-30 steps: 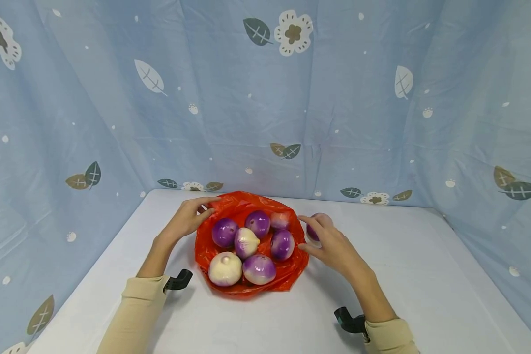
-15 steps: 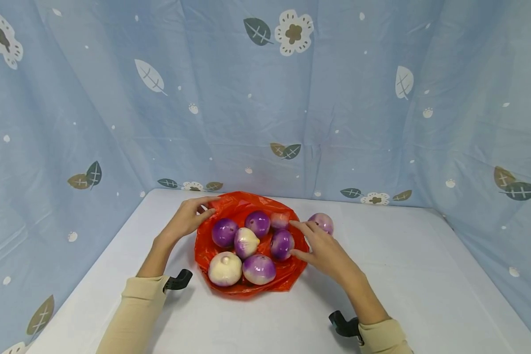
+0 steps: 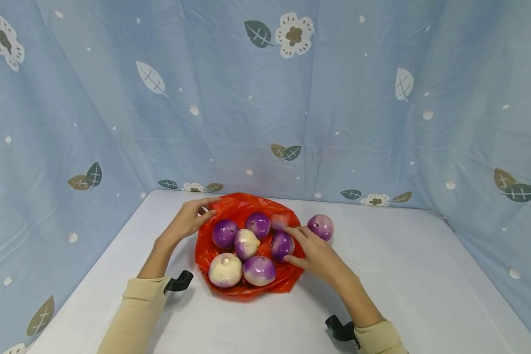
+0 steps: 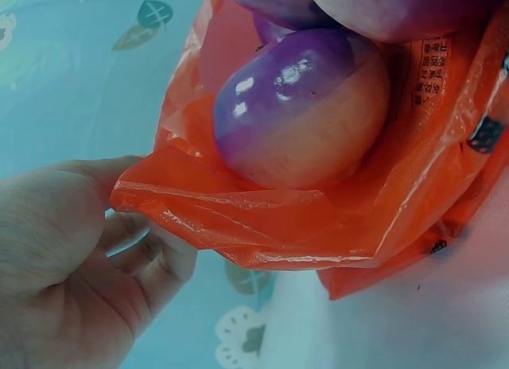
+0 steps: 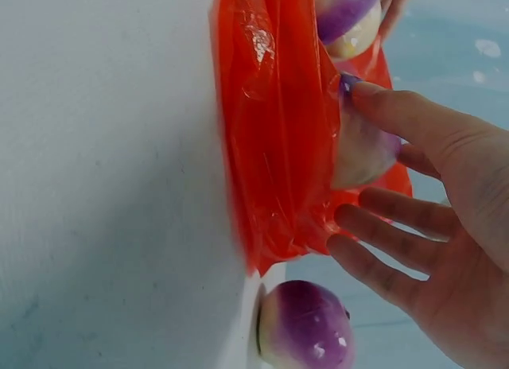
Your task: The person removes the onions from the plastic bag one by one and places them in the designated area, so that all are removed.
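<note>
A red plastic bag lies spread on the table, holding several glossy purple-and-cream onions. My left hand pinches the bag's far left rim between thumb and fingers; the left wrist view shows that rim drawn toward the hand. From the right, my right hand reaches over the bag's edge to the rightmost onion. In the right wrist view its thumb overlaps this onion, while the other fingers extend, spread, alongside the bag's rim.
One more onion sits outside the bag, just behind my right hand. The white table ends at a blue patterned curtain at the back and sides. A black wrist camera juts from each sleeve.
My right hand has moved left from beside the outer onion to over the bag's right edge, uncovering that onion. My left hand and the bag stay in place.
</note>
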The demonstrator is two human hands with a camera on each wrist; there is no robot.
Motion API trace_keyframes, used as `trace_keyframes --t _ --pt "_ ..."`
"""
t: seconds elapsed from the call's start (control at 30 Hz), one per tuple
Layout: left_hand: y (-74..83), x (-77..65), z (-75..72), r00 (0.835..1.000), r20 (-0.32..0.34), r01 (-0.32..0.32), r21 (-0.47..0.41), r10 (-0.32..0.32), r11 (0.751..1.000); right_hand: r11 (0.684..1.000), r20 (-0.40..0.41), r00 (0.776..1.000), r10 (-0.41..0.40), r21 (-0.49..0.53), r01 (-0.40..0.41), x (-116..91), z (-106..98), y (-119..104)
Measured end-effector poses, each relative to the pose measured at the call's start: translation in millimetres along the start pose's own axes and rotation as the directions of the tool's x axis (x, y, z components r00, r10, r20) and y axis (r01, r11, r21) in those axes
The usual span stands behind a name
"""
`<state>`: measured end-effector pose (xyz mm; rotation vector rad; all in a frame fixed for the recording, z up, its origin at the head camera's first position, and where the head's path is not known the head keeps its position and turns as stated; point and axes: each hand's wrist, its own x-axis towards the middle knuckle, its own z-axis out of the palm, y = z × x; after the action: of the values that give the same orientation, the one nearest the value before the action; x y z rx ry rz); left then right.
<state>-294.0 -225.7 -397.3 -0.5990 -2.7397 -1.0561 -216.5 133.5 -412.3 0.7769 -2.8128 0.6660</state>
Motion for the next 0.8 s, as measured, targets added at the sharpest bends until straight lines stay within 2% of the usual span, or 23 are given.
trace_keyframes --t 0.2,0.43,0.8 --pt "1.0 0.4 0.7 1.0 0.001 0.016 0.011 -0.016 1.0 1.0 0.0 1.0 0.01 -0.017 -0.01 1.2 3.8 -2.5" --pt "2.2 0.0 0.3 1.0 0.0 0.028 0.01 -0.028 1.0 0.998 -0.028 0.999 -0.028 -0.06 0.027 1.5 7.7 -3.7" --pt "0.8 -0.4 0.3 1.0 0.014 0.024 -0.001 -0.024 1.0 0.998 -0.022 0.999 -0.033 -0.059 0.031 1.6 11.2 -5.3"
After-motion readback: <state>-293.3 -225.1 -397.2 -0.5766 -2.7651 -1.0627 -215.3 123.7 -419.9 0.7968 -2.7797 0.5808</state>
